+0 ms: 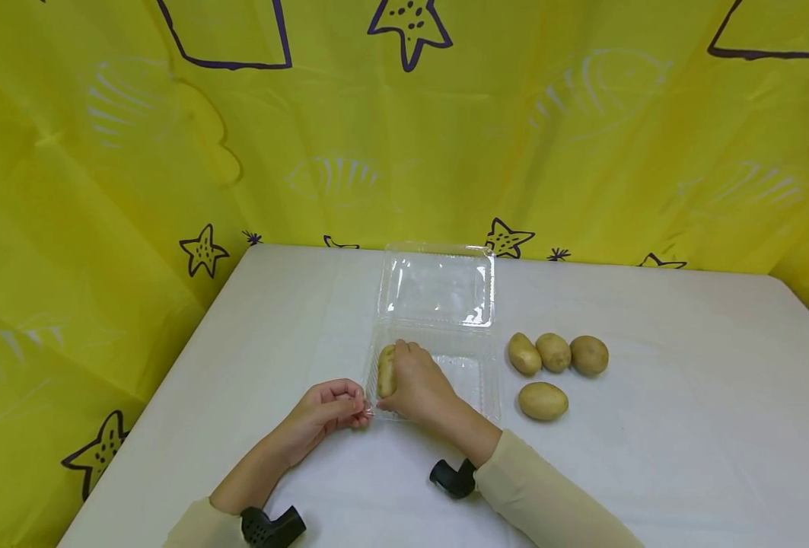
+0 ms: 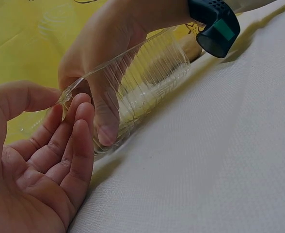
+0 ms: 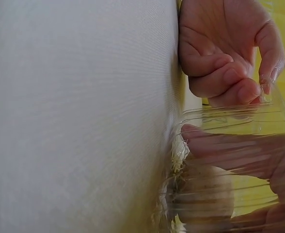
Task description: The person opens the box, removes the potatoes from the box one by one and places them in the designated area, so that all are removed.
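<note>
A clear plastic clamshell container (image 1: 464, 380) lies on the table with its lid (image 1: 438, 289) folded back. My left hand (image 1: 329, 411) pinches the near left corner of the container's rim between thumb and fingers; the left wrist view shows this rim (image 2: 101, 68) from close by. Reaching into the base, my right hand (image 1: 425, 384) grips a potato (image 1: 386, 373) along the left wall. Through the ribbed side in the right wrist view, the potato (image 3: 205, 191) shows near the bottom beneath the fingers.
To the right of the container are several potatoes: three in a row, among them a round one (image 1: 589, 355), and an oval one (image 1: 543, 401) in front. A white cloth covers the table (image 1: 685, 426). Behind hangs a yellow patterned curtain (image 1: 459, 152).
</note>
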The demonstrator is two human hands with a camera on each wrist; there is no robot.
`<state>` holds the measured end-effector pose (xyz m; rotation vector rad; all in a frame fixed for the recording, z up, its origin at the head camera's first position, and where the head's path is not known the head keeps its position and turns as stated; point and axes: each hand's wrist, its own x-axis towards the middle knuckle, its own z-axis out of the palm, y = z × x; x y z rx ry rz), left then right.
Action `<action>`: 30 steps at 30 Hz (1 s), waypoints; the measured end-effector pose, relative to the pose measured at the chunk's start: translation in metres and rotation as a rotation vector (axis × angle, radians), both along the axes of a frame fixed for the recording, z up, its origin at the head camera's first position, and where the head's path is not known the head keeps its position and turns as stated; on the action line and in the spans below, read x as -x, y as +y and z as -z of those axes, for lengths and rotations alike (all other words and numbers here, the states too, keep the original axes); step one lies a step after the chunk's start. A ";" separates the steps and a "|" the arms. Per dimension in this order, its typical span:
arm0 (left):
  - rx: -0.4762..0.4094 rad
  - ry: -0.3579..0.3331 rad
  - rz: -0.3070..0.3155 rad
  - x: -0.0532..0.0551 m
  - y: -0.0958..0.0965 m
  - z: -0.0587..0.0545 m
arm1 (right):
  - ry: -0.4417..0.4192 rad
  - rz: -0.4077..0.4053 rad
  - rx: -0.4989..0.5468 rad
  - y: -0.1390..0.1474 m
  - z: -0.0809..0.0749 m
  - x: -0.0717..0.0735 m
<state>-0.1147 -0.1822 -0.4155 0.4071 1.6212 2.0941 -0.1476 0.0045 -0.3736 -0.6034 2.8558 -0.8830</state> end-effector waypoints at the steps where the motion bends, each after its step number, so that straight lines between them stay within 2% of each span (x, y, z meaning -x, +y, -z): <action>1: -0.001 0.003 0.002 0.000 0.000 0.000 | 0.005 -0.001 -0.002 0.000 0.000 0.000; 10: 0.000 -0.003 0.012 -0.001 0.000 -0.001 | 0.108 -0.053 0.032 0.001 0.001 0.002; 14: 0.002 -0.008 0.009 -0.001 0.000 -0.002 | 0.123 -0.064 0.054 0.002 0.000 0.002; 18: 0.004 -0.011 0.007 -0.001 0.001 -0.002 | 0.077 -0.037 0.055 0.006 -0.004 0.001; 23: 0.006 -0.005 -0.001 0.000 0.001 -0.002 | -0.034 0.049 0.064 0.016 -0.011 0.000; 30: 0.016 -0.018 -0.015 -0.001 0.001 -0.002 | -0.065 0.066 0.099 0.028 -0.019 -0.002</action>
